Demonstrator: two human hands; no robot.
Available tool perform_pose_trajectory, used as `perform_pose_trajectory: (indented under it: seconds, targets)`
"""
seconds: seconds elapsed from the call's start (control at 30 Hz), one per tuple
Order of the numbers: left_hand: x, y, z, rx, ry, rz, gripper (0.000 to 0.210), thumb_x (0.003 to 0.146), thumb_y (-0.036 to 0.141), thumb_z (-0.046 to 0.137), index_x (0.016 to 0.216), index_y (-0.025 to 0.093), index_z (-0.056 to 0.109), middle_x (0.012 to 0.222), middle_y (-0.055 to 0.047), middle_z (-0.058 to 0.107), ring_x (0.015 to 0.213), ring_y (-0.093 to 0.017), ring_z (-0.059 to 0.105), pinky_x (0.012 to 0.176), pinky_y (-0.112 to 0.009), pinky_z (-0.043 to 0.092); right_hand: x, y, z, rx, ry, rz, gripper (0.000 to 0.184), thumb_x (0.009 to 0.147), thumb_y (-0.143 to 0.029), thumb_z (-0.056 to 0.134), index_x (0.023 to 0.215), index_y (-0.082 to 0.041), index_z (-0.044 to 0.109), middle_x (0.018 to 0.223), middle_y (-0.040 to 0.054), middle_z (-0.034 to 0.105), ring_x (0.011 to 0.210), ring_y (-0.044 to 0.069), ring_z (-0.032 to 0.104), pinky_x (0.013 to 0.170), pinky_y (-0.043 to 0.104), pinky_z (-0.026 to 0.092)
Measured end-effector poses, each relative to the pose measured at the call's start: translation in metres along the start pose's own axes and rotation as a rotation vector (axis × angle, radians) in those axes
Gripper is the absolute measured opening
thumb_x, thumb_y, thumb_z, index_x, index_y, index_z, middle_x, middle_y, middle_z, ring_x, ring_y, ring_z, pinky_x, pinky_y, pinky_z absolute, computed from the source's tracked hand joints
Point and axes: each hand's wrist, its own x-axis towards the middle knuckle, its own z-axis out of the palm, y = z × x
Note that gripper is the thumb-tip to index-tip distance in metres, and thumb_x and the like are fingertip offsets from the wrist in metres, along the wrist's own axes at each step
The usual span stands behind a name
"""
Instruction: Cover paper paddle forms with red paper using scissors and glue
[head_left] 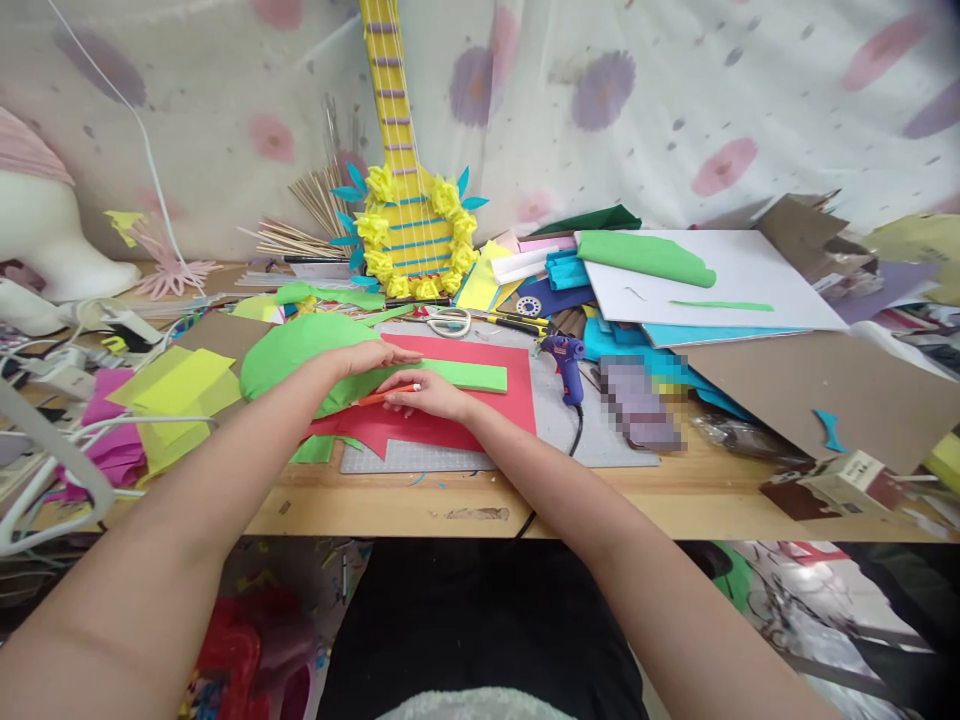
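Observation:
A green guitar-shaped cutout (289,355) lies across a red sheet (480,425), its straight neck pointing right and its rounded body beyond the sheet's left side. My left hand (367,355) rests flat on the cutout, fingers stretched toward the neck. Just below it, my right hand (427,394) grips a slim orange pencil (379,397) along the cutout's lower edge. The pencil's tip is too small to make out. Under the red sheet is a grey cutting mat (420,457).
Right of the sheet stand a purple glue gun (566,365) with a black cord and a blurred-out object (641,402). Scissors (448,321) lie behind. A yellow paper guitar (416,240) leans on the curtain. Boards (817,390) crowd the right, tissue sheets (180,390) the left.

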Motion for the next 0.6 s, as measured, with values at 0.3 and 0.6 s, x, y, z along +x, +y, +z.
perform_pose_trajectory:
  seconds: [0.3, 0.6]
  targets:
    - [0.002, 0.001, -0.001, -0.314, -0.122, -0.011, 0.068, 0.067, -0.001, 0.032, 0.131, 0.007, 0.052, 0.13, -0.002, 0.06, 0.12, -0.016, 0.054, 0.105, -0.031, 0.04, 0.013, 0.007, 0.007, -0.162, 0.041, 0.019, 0.01, 0.082, -0.019, 0.061, 0.089, -0.018, 0.067, 0.073, -0.002, 0.065, 0.06, 0.007, 0.054, 0.06, 0.02, 0.047]
    - [0.003, 0.0, 0.0, -0.177, -0.116, 0.003, 0.067, 0.065, 0.007, 0.036, 0.129, 0.013, 0.056, 0.134, -0.003, 0.057, 0.123, -0.019, 0.053, 0.106, -0.032, 0.038, 0.02, 0.008, 0.005, -0.294, 0.056, 0.036, 0.014, 0.084, -0.021, 0.059, 0.093, -0.016, 0.069, 0.07, -0.0018, 0.065, 0.063, 0.009, 0.055, 0.064, 0.021, 0.044]
